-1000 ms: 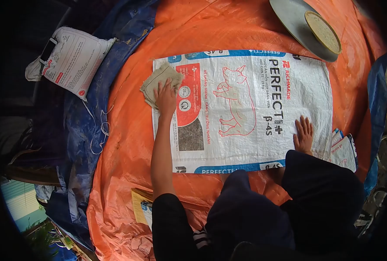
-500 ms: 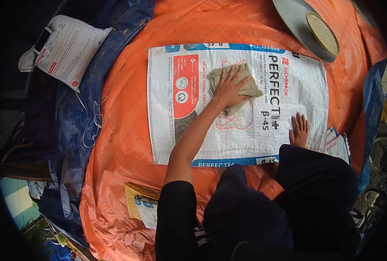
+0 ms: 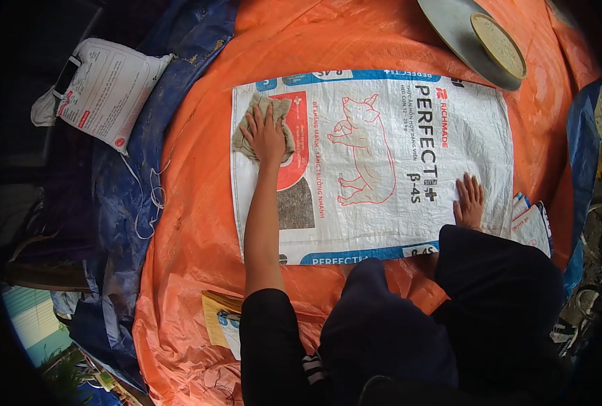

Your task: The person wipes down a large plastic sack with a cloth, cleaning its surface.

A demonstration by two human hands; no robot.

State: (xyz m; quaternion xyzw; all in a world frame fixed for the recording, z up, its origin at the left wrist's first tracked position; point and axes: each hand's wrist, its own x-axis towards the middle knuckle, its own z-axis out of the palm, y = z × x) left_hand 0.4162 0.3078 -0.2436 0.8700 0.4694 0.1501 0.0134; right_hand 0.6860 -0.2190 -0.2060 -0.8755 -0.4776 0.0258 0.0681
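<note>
A white woven feed sack (image 3: 395,223) with blue edging, "PERFECT+" lettering and a red pig outline lies flat. My left hand (image 3: 267,139) presses down on a folded grey-beige cloth (image 3: 288,139) over the sack's left part, by the red panel. Its fingers are spread flat on the cloth rather than wrapped round it. At the sack's lower right, my right hand (image 3: 469,200) rests palm down with fingers apart, holding nothing. A dark-clothed knee hides the right wrist and arm.
Orange tarp (image 3: 192,176) lies beneath the sack, beside blue tarp (image 3: 125,196). A white printed bag (image 3: 115,88) sits upper left. A grey round tray (image 3: 450,34) and shallow bowl (image 3: 500,46) stand upper right. Folded sacks (image 3: 532,227) lie near my right hand.
My left hand and the cloth have moved left across the sack, from the pig outline to the red panel. The right hand stays on the same spot of the sack.
</note>
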